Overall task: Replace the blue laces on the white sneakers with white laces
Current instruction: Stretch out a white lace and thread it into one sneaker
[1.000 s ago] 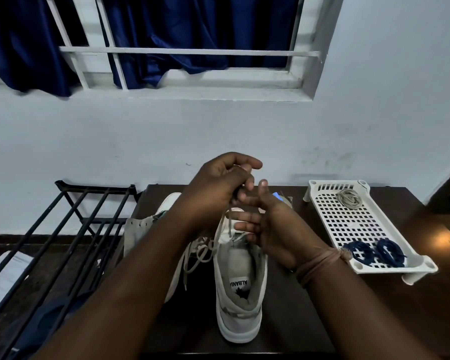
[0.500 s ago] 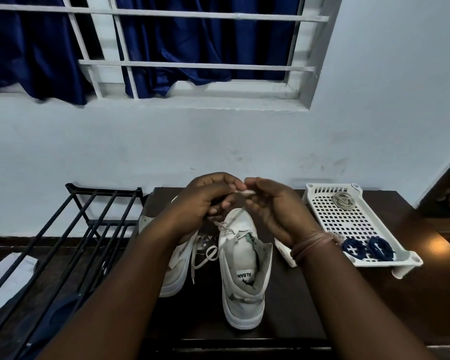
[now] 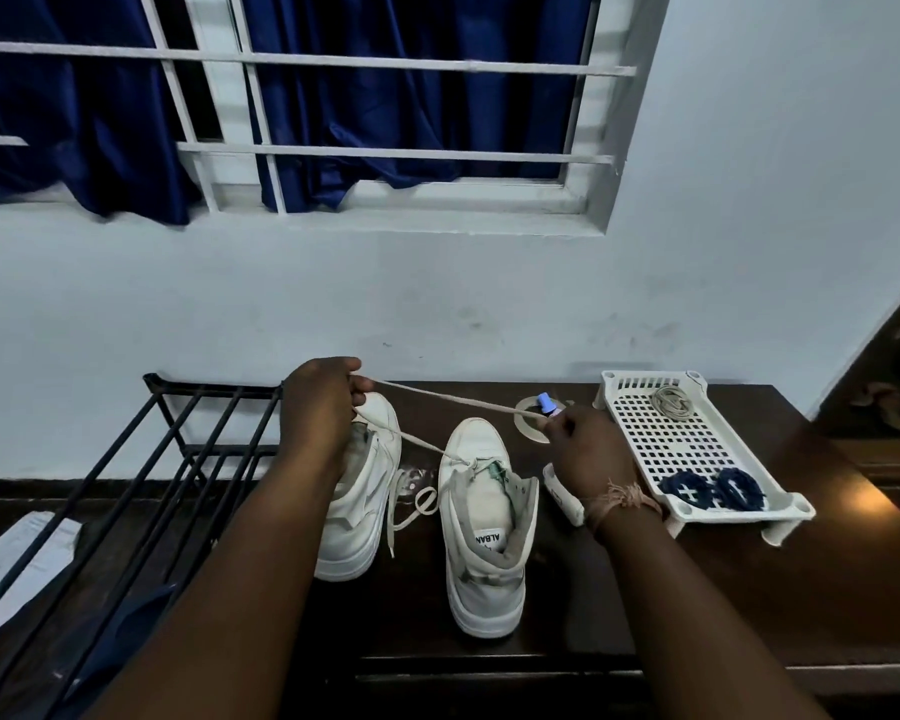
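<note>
Not much to see gear-wise tbh. Both forearms are bare all the way up to the bottom edge of the shot, no sleeves showing anywhere. The left hand [image 3: 319, 402] has nothing on it that I can spot, no ring, no watch, no band. The right hand [image 3: 591, 456] has a thread bracelet [image 3: 620, 504] at the wrist, pinkish-tan, wound round several times, with a frayed knot and little loose ends sticking out on top.
</note>
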